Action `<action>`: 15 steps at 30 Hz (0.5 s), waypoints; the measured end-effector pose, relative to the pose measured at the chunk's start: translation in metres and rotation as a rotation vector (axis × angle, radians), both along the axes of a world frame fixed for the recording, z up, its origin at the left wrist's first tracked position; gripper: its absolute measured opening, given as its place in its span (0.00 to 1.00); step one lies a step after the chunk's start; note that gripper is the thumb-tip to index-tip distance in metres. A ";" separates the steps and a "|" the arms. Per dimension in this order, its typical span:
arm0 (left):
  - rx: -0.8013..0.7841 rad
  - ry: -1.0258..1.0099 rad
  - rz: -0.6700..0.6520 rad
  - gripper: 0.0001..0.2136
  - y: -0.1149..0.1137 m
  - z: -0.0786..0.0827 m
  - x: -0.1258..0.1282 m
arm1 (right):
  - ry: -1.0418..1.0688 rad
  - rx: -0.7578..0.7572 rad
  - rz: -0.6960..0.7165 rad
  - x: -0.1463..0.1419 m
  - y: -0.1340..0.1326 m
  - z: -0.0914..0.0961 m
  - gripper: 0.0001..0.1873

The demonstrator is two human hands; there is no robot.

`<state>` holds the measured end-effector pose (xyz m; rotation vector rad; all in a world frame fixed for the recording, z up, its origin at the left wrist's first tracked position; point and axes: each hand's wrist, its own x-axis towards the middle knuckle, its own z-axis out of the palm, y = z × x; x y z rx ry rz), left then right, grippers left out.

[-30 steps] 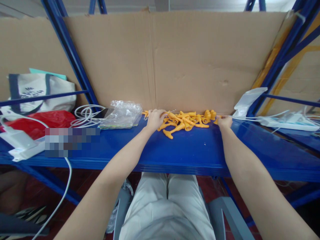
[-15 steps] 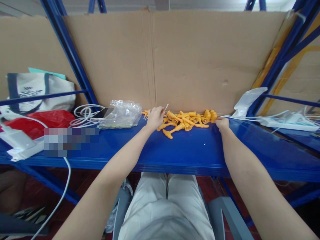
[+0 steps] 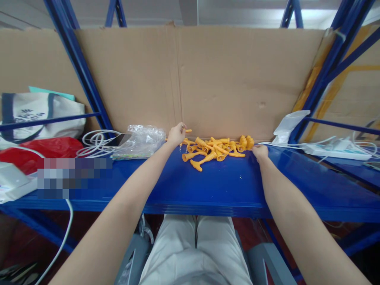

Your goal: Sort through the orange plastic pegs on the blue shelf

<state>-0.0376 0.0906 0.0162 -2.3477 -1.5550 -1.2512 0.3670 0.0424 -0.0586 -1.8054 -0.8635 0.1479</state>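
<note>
A pile of yellow plastic corkscrew parts [image 3: 212, 148] lies against the cardboard, with T-shaped handles and hollow sleeves mixed together. My left hand [image 3: 177, 133] is closed around a yellow corkscrew [image 3: 189, 130], raised just above the pile's left end. One end of its handle sticks out to the right of my fingers. Below this hand, metal spirals [image 3: 187, 149] show among the yellow parts. At the pile's right end, my right hand [image 3: 260, 152] rests on the shelf with its fingers curled together, beside upright yellow pieces [image 3: 250, 142]. What its fingertips hold, if anything, is hidden.
A cardboard sheet [image 3: 219, 79] backs the blue shelf [image 3: 208, 190]. Clear plastic bags [image 3: 142, 140] and coiled white cable [image 3: 99, 138] lie to the left, near a red bag [image 3: 56, 152]. On the right are a white pouch [image 3: 289, 126] and a power strip [image 3: 338, 150].
My left hand has lifted slightly up and away from the pile, and a yellow handle end now shows in it. My right hand stays at the pile's right end. The view has shifted slightly.
</note>
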 end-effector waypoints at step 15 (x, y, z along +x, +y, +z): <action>-0.347 0.403 0.039 0.20 0.021 -0.043 -0.006 | -0.076 -0.048 0.061 -0.005 -0.006 0.001 0.07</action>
